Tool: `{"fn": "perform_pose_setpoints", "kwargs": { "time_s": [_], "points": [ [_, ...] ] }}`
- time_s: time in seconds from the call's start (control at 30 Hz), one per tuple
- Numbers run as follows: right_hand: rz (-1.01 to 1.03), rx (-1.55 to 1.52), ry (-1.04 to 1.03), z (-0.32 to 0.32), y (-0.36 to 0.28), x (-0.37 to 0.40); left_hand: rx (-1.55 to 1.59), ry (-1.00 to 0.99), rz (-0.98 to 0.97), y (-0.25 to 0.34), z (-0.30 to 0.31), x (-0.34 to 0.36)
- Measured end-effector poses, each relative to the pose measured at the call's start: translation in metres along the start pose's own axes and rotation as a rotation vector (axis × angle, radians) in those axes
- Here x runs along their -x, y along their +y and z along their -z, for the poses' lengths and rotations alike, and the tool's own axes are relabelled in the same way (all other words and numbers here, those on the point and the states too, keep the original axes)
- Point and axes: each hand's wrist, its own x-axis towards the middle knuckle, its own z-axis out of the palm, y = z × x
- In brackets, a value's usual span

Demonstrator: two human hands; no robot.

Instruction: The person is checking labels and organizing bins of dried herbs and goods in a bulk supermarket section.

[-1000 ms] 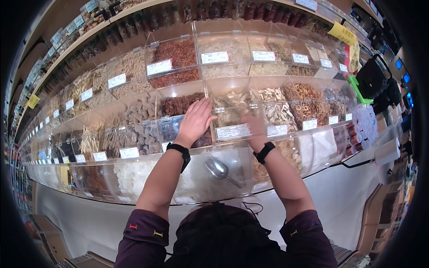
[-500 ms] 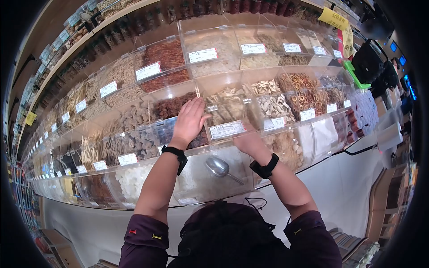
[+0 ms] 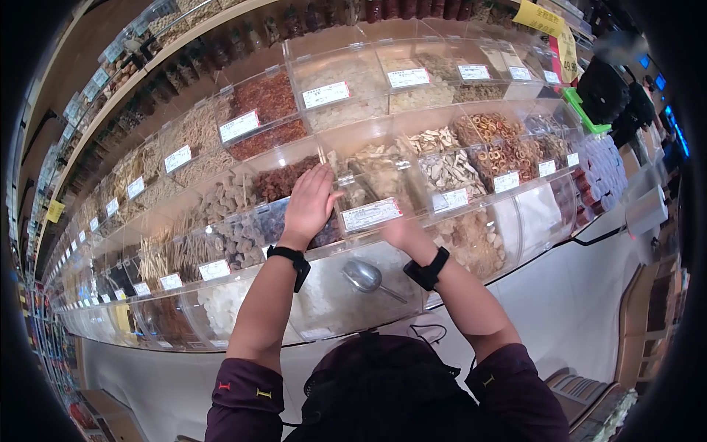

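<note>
My left hand (image 3: 311, 206) lies with fingers stretched out on the clear bin front, beside a bin of dark red dried pieces (image 3: 287, 177). My right hand (image 3: 403, 233) is at the lower right corner of a clear plastic bin flap that carries a price label (image 3: 370, 214). Its fingers are blurred and partly hidden, so their grip does not show. Behind that flap are pale dried slices (image 3: 375, 158). Below and between my hands, a metal scoop (image 3: 362, 275) rests in a lower bin of white pieces.
Bins of dried mushroom-like slices (image 3: 445, 171) and dried rings (image 3: 501, 158) stand to the right. Red dried goods (image 3: 265, 99) fill a bin in the upper row. A green-edged scale (image 3: 585, 110) and a white roll (image 3: 646, 210) are at the far right.
The view has shifted slightly. Both hands stay in nearly the same places on the bins, and the scoop has not moved in its bin.
</note>
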Motion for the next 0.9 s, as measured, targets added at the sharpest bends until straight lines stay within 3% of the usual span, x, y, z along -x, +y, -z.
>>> {"fn": "perform_pose_setpoints", "kwargs": {
  "time_s": [0.03, 0.07, 0.13, 0.17, 0.23, 0.43, 0.53, 0.67, 0.73, 0.9],
  "points": [
    [0.17, 0.056, 0.117, 0.001, 0.002, 0.002, 0.008, 0.012, -0.006, 0.0, 0.0, 0.001],
    [0.175, 0.053, 0.106, 0.002, 0.004, 0.006, 0.006, 0.011, 0.006, 0.0, 0.0, 0.002],
    [-0.453, -0.306, -0.166, 0.027, -0.024, 0.006, 0.007, 0.029, -0.022, 0.0, 0.0, 0.001],
    [-0.45, -0.306, -0.174, 0.022, -0.022, 0.009, 0.005, 0.029, -0.014, 0.0, 0.001, 0.0],
    [-0.651, -0.749, 0.047, 0.012, -0.019, 0.017, 0.008, 0.051, -0.027, 0.001, 0.001, 0.001],
    [-0.651, -1.13, 0.078, 0.004, -0.025, 0.008, 0.006, 0.05, -0.037, 0.001, 0.002, 0.0],
    [-0.672, -1.171, 0.12, 0.003, -0.039, -0.006, 0.001, 0.038, -0.029, 0.001, 0.001, 0.0],
    [-0.649, -1.143, 0.036, 0.0, -0.032, -0.016, 0.003, 0.032, -0.023, 0.001, 0.001, 0.0],
    [-0.461, -0.571, 0.057, 0.011, -0.039, -0.013, 0.006, 0.035, -0.033, 0.001, 0.002, 0.0],
    [-0.378, -0.243, -0.101, 0.013, -0.029, -0.003, 0.013, 0.053, -0.028, 0.0, 0.001, 0.002]
  ]
}}
